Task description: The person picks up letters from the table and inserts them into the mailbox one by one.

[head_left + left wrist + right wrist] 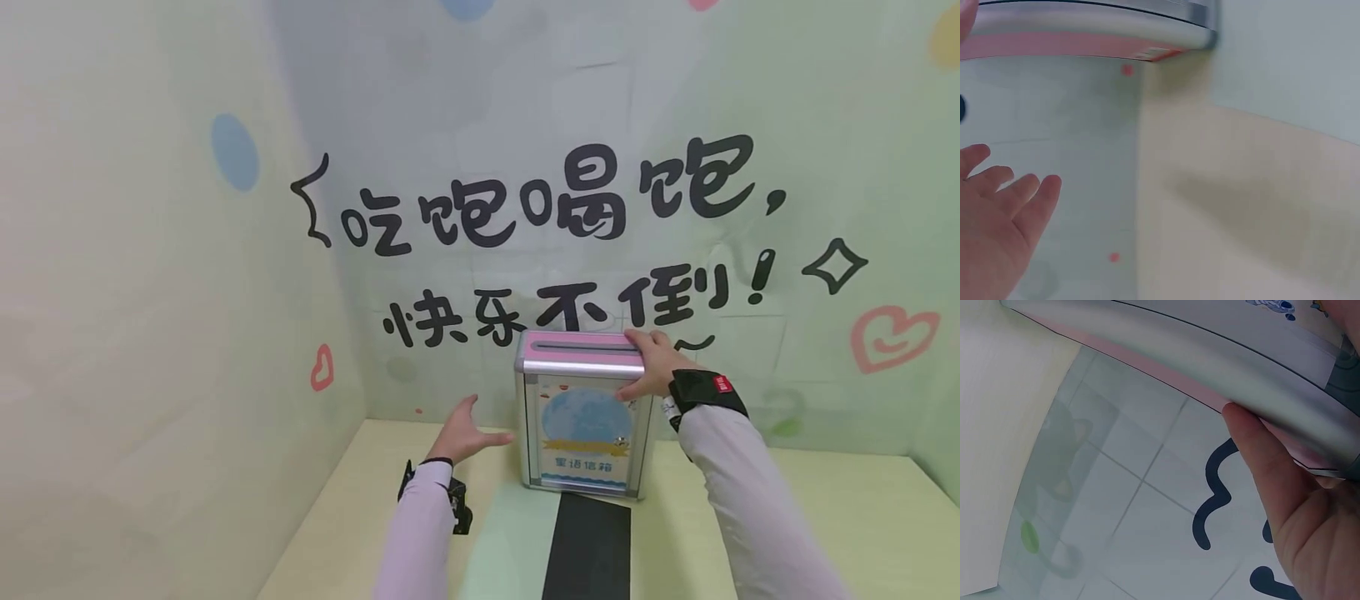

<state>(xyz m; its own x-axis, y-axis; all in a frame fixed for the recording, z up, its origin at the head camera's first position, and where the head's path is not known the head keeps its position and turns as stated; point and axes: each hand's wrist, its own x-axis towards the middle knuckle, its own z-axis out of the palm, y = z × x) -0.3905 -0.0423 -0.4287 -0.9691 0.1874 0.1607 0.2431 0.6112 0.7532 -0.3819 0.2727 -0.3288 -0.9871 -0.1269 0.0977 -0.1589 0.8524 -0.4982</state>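
A pink-topped letter box (581,417) with silver metal edges and a slot in its top stands upright against the back wall. A blue picture with printed characters fills its front. My right hand (654,365) grips its upper right corner, thumb on the front face and fingers over the top. In the right wrist view, a finger of that hand (1310,512) lies along the pink side of the box (1166,362). To the left of the box is my left hand (463,433), apart from it, thumb and fingers spread. The left wrist view shows its extended fingers (1038,203) below the box edge (1085,28).
Under the box runs a pale green strip (510,542) beside a black strip (588,550) on the light wood tabletop (810,517). A patterned wall (465,100) with large black characters rises behind, and another wall (150,333) closes off the left.
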